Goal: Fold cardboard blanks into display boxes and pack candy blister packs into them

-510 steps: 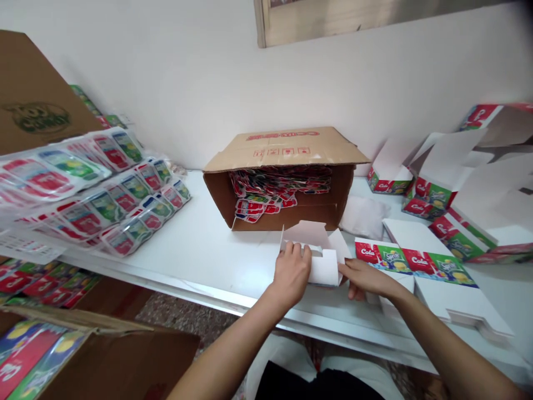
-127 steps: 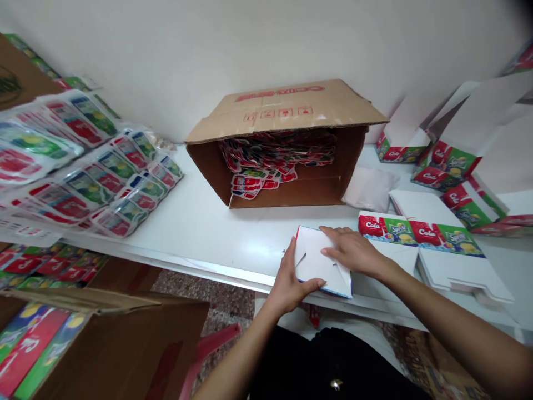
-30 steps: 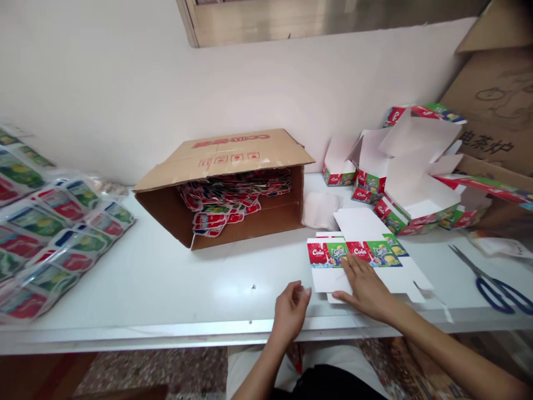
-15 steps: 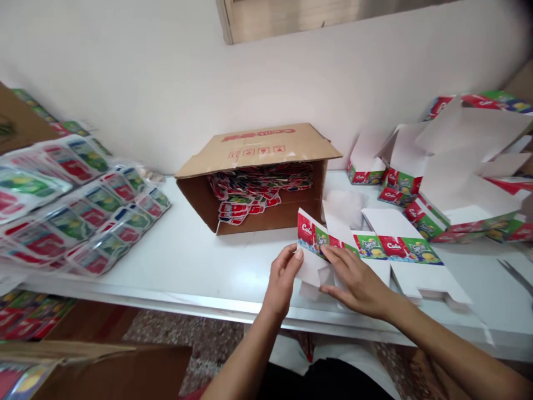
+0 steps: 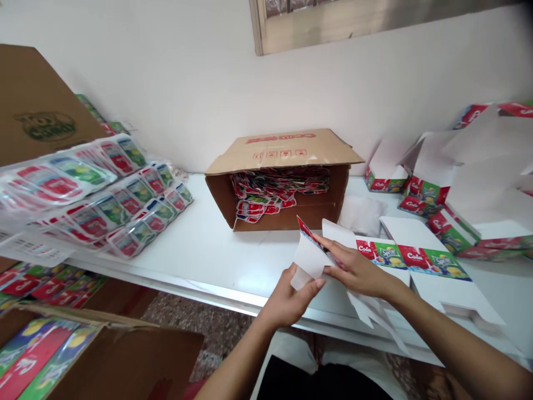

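A partly folded printed carton (image 5: 312, 258) is between my hands above the table's front edge, its white inner side facing up and a strip of red print at its far edge. My left hand (image 5: 287, 297) pinches the lower white flap between thumb and fingers. My right hand (image 5: 353, 266) grips the carton's right side, fingers over the upper panel and thumb beneath. Beside my right hand lie flat carton blanks (image 5: 416, 258) with Cola and Sprite print. A brown cardboard box (image 5: 283, 150) lies on its side beyond my hands, holding many bottle-shaped packets (image 5: 266, 206).
Wrapped rows of printed packets (image 5: 137, 200) cover the table's left end. Opened cartons (image 5: 428, 189) crowd the right, near a white plastic bag (image 5: 362, 214). An open brown box (image 5: 137, 355) of printed cartons stands below the table's front edge (image 5: 233, 297).
The view has swung left. The carton has turned so its white inside shows instead of the printed side, and my left thumb has moved across to its lower flap.
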Action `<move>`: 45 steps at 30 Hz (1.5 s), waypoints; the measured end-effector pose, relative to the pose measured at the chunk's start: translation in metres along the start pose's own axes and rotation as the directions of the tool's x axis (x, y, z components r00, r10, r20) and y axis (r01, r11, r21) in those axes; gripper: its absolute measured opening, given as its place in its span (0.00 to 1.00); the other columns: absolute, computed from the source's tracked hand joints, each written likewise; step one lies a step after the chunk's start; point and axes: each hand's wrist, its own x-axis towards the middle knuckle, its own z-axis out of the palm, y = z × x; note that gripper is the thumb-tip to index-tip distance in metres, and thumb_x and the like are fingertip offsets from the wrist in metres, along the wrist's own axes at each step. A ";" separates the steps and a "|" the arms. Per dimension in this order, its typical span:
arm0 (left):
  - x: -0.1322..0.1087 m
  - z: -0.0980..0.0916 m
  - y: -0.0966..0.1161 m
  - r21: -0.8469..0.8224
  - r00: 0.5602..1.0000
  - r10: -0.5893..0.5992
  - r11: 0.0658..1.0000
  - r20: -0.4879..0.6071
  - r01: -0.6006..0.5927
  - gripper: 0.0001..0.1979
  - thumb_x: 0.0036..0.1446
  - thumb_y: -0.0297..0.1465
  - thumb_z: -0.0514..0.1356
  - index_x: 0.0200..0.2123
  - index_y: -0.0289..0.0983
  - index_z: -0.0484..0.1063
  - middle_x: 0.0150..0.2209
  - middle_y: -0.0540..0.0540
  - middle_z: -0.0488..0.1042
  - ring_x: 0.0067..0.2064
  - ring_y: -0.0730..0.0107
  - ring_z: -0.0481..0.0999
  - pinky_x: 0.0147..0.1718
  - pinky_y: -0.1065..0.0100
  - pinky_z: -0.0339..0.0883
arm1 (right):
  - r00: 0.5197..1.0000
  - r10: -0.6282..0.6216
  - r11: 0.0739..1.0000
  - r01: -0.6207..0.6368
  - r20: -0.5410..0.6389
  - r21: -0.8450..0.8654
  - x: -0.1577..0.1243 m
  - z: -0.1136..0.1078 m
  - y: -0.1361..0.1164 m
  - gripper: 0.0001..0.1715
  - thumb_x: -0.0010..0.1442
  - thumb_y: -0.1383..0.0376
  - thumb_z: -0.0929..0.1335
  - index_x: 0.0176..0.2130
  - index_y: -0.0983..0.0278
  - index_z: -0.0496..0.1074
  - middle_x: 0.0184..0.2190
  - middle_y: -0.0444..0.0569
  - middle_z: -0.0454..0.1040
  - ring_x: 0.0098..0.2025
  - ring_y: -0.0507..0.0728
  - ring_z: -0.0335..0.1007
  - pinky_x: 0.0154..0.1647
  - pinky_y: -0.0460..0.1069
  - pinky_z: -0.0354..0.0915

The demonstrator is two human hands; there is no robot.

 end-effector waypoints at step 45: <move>0.056 0.012 -0.070 0.947 0.901 0.327 0.054 0.284 -0.317 0.23 0.63 0.43 0.52 0.49 0.28 0.70 0.50 0.32 0.74 0.55 0.50 0.70 0.61 0.47 0.52 | 0.688 0.724 0.681 -0.725 0.051 0.105 -0.048 0.036 0.055 0.39 0.64 0.42 0.50 0.44 0.66 0.72 0.43 0.60 0.76 0.48 0.66 0.71 0.48 0.58 0.64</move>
